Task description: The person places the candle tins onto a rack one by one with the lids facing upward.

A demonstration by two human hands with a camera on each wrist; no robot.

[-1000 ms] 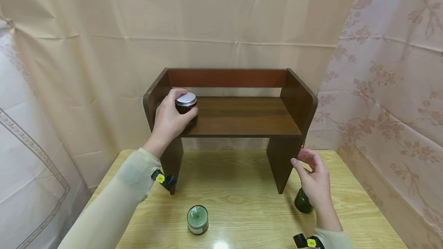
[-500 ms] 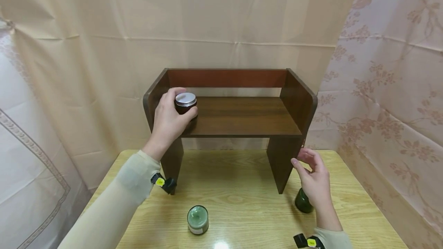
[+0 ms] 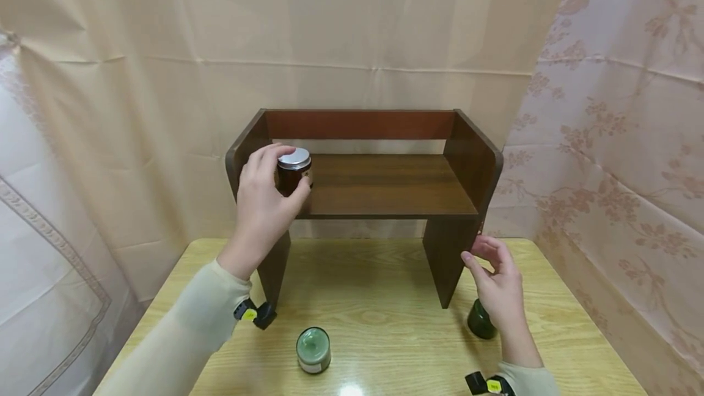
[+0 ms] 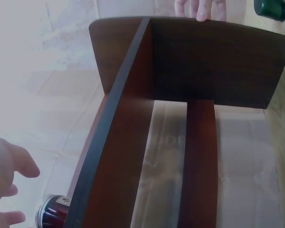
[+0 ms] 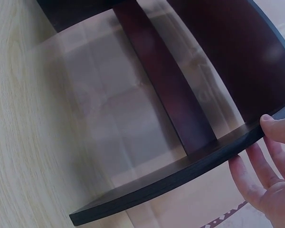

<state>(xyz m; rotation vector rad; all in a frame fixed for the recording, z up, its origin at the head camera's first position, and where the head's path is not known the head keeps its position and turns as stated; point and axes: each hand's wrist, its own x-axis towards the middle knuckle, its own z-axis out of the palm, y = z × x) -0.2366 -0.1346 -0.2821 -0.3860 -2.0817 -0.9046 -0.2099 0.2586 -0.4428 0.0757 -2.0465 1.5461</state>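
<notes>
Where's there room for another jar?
Free: the shelf right of the silver-lidded jar, and the table between the side panels. Crowded: shelf's left end, by the left hand; table's right, by the right hand and dark green jar.

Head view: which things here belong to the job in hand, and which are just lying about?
Seemingly in the job:
silver-lidded jar, on the brown shelf
left hand, close to that jar
right hand, gripping the shelf's side

Probably just standing by, untouched:
pale green jar, on the table
dark green jar
</notes>
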